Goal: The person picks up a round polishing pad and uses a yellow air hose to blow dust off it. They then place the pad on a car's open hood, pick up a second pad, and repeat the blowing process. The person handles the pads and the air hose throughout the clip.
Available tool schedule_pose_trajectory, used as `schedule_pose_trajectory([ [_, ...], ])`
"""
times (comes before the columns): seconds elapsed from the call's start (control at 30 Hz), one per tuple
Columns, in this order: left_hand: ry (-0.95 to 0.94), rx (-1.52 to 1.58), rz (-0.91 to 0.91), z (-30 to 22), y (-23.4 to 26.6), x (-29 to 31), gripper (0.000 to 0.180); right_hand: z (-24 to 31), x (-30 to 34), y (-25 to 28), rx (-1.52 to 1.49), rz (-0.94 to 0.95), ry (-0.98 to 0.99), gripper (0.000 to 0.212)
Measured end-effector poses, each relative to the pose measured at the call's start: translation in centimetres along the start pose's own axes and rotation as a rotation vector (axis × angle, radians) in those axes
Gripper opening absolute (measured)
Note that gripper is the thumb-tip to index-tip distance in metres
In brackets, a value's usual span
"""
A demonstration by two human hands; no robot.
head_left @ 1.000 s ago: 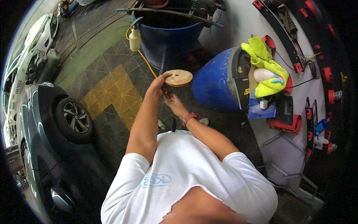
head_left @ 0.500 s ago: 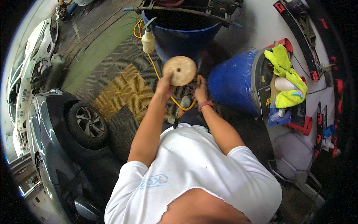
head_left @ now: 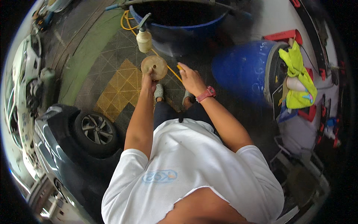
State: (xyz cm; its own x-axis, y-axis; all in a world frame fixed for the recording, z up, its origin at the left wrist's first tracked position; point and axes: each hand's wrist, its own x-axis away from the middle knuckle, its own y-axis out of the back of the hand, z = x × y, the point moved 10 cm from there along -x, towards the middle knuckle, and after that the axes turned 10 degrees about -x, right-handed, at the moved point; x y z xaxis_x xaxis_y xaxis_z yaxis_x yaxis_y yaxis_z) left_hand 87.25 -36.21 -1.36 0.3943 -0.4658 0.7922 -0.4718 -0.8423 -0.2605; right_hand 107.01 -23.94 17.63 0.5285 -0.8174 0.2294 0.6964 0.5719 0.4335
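My left hand (head_left: 150, 80) is closed on a round, tan buffing pad (head_left: 160, 63) with a small hole in its centre. The thumb lies across the pad's face. To its right, my right hand (head_left: 192, 81) is closed around the end of a yellow hose (head_left: 172, 70). A short yellow piece sticks out past the fingers, and the fitting there is too small to make out. The two hands are apart. Beyond the pad is a cream spray bottle (head_left: 144, 41) with a grey trigger head, by the rim of a blue tub (head_left: 182, 30).
A blue barrel (head_left: 240, 72) stands at the right, with a bright yellow-green cloth (head_left: 296, 61) at its end. On the left is a dark car (head_left: 63, 149) with its wheel (head_left: 97, 128) close by. Grey and yellow grid tiles (head_left: 118, 87) cover the floor.
The buffing pad in my left hand has moved left and away from the right hand, and is tilted a little. My right hand has turned, showing its back and the red watch.
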Motion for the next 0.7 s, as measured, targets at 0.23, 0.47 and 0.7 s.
schedule_pose_trajectory([
  [0.23,-0.056,-0.114,0.347,-1.5,-5.2,-6.5,0.050,3.4,-1.4,-6.2,0.010,-0.051,-0.164,0.040],
  [0.47,0.024,-0.021,0.314,-2.5,-4.9,-7.3,0.056,4.4,-1.5,-7.8,0.034,-0.151,-0.221,0.039],
  [0.7,0.097,-0.049,0.383,-1.0,-5.3,-8.1,0.055,2.5,0.0,-6.6,-0.029,-0.281,-0.299,0.039],
])
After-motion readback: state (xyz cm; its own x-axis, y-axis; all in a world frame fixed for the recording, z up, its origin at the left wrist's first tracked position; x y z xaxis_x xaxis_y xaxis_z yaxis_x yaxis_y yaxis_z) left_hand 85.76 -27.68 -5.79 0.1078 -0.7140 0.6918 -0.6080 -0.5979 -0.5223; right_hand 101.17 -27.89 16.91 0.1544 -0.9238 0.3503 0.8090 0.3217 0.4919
